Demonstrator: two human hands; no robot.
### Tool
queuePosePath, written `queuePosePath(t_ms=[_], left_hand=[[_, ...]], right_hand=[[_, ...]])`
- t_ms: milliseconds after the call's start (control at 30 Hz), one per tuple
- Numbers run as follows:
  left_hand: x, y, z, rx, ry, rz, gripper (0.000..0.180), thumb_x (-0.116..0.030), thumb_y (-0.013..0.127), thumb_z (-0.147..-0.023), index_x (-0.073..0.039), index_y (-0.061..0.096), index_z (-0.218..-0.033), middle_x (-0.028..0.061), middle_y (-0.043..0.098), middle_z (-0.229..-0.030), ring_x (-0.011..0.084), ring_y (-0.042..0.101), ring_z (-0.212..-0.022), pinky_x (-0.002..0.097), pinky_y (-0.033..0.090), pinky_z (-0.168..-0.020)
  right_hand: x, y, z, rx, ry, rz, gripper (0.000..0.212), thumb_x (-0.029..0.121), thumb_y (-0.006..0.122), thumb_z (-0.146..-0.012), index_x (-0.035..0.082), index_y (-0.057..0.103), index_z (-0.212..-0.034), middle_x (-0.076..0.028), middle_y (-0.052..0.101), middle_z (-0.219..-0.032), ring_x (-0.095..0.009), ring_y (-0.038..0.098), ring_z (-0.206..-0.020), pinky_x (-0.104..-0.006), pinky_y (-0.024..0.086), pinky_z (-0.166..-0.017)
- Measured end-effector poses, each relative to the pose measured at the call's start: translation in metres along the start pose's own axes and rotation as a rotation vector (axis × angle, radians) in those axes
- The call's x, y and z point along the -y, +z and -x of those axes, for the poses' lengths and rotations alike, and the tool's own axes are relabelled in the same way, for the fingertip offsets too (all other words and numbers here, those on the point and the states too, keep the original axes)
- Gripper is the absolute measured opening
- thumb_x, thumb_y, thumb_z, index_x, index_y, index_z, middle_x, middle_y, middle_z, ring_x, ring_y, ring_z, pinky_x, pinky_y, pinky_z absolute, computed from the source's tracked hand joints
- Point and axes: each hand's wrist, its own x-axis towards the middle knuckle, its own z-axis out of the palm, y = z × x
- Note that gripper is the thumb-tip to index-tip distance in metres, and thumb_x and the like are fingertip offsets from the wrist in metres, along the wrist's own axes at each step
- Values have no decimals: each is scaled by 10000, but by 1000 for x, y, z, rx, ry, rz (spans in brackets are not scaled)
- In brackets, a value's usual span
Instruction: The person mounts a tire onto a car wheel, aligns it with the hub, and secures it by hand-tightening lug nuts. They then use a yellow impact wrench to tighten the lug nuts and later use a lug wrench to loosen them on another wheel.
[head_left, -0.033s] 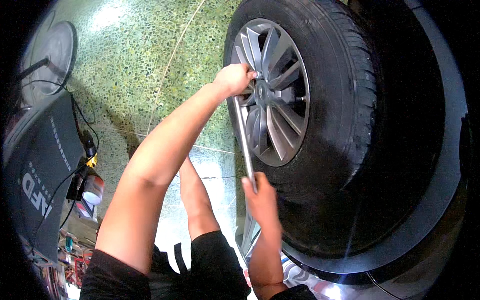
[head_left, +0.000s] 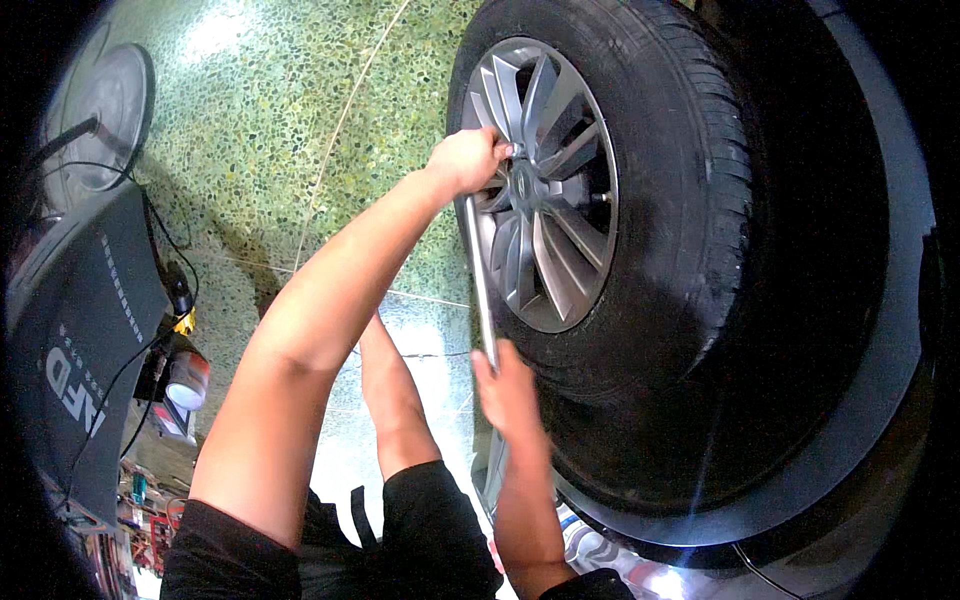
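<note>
A large black tyre point(head_left: 660, 250) on a silver multi-spoke wheel rim point(head_left: 563, 265) stands upright before me. My left hand point(head_left: 466, 160) is closed round the upper end of a long silver wheel wrench point(head_left: 480, 270), right beside the wheel's hub point(head_left: 524, 187). The metal end point(head_left: 517, 150) by my thumb meets the hub area; how it sits on a nut is hidden. Lower down, my right hand point(head_left: 508, 390) wraps the wrench's lower handle, slightly blurred. The handle slants in front of the rim's left edge.
The tyre sits under a dark vehicle's wheel arch point(head_left: 880, 380). At the left are a dark grey cover point(head_left: 85, 340) with pale print, a round grey base point(head_left: 110, 110), black cables and a white-and-red can point(head_left: 187, 380). Green speckled floor point(head_left: 270, 100) lies beyond my arm.
My right hand has shifted a little left and up, swinging the wrench's handle left with it. My left hand stays at the hub, and the wheel looks unmoved.
</note>
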Motion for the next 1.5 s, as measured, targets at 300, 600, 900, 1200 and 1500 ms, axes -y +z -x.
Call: queuePosePath(t_ms=[300,600,900,1200,1500], left_hand=[[-8,14,22,-102,64,29,338,-333,628,-950,-38,597,-1110,240,688,-1022,432,654,-989,526,516,-842],[-3,24,12,-175,206,90,342,-335,655,-939,-26,591,-1070,238,691,-999,442,655,-964,512,520,-820],[-1,28,17,-192,118,-146,463,-473,638,-927,-65,600,-1143,218,681,-1065,427,648,-1034,505,513,-878],[7,9,24,-110,177,-275,342,-409,580,-969,-89,552,-1087,217,691,-1004,436,656,-969,535,519,-801],[-29,6,22,13,-130,-546,275,-180,515,-927,-34,592,-1146,206,695,-1150,376,677,-1082,499,531,-930]], right_hand=[[-65,59,-58,-172,-124,-51,428,407,635,-945,21,628,-1131,-270,690,-952,-481,655,-935,-510,517,-805],[-109,128,-158,-324,-102,-254,415,403,708,-907,-11,676,-906,-240,677,-831,-352,674,-748,-459,505,-712],[-114,140,-188,-417,-317,-118,436,355,644,-907,-28,636,-698,-264,578,-619,-455,612,-625,-502,481,-610],[-103,156,-194,-742,-446,-130,280,262,657,-855,31,609,-704,-199,639,-700,-436,632,-679,-526,501,-628],[-103,151,-213,-764,-500,-114,242,273,635,-852,61,649,-737,-202,657,-735,-410,652,-720,-512,518,-656]])
